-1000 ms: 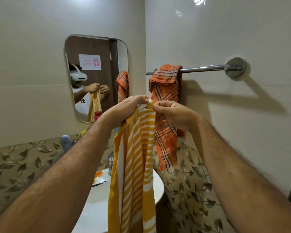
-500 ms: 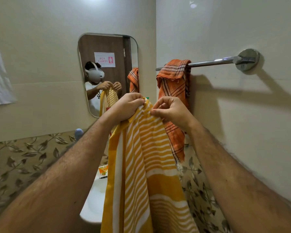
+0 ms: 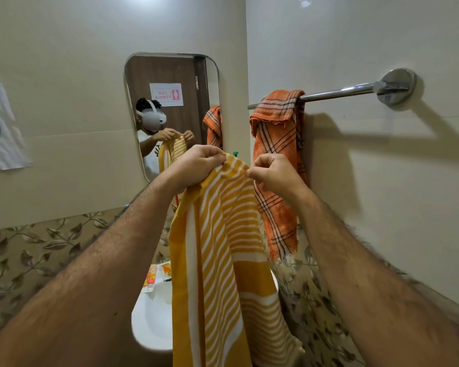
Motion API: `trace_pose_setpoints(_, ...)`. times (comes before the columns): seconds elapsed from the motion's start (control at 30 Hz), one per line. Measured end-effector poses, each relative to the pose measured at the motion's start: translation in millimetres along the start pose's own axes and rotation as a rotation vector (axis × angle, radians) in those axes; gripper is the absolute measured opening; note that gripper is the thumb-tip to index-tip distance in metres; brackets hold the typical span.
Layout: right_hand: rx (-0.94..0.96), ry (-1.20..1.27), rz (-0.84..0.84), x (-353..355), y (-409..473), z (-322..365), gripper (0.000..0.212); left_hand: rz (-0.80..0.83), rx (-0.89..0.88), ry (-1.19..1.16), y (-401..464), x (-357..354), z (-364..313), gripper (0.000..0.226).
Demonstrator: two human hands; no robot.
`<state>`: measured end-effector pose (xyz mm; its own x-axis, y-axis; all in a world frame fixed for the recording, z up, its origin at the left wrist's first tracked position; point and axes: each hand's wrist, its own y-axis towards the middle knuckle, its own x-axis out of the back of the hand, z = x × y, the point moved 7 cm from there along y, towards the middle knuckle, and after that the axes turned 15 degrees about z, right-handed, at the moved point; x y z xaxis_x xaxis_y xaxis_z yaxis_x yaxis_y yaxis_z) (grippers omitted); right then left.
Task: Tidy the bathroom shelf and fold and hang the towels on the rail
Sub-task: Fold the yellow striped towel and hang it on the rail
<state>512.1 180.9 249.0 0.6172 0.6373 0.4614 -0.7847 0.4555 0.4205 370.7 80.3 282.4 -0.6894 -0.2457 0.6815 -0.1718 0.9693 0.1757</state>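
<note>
A yellow towel with white stripes (image 3: 223, 250) hangs down in front of me from its top edge. My left hand (image 3: 194, 165) grips that edge at the left and my right hand (image 3: 273, 173) pinches it at the right, a short stretch of cloth between them. Behind my right hand an orange checked towel (image 3: 278, 144) hangs bunched over the left end of a chrome rail (image 3: 339, 92) on the right wall. The rail's right part is bare up to its round mount (image 3: 396, 87).
A white basin (image 3: 154, 321) sits below the towel, with a tube and small packets (image 3: 151, 279) on its rim. A mirror (image 3: 170, 102) on the back wall reflects me. A paper sheet (image 3: 0, 128) hangs at far left. Leaf-patterned tiles line the lower walls.
My hands have drawn apart along the yellow towel's top edge, spreading it wider. The view has shifted left and back, showing more of the basin and the paper sheet.
</note>
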Motion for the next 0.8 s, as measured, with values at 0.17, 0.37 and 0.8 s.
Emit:
trace_pose_setpoints(0.17,-0.093,0.238,0.148,-14,5,3,0.018,0.031,0.028,-0.044,-7,8,19,0.016)
trace_pose_setpoints(0.37,-0.050,0.263,0.180,-39,17,13,0.015,0.101,-0.063,-0.217,-21,18,31,0.020)
trace_pose_setpoints(0.8,-0.046,0.030,0.204,-39,18,43,0.015,0.332,-0.064,-0.160,-42,13,38,0.029)
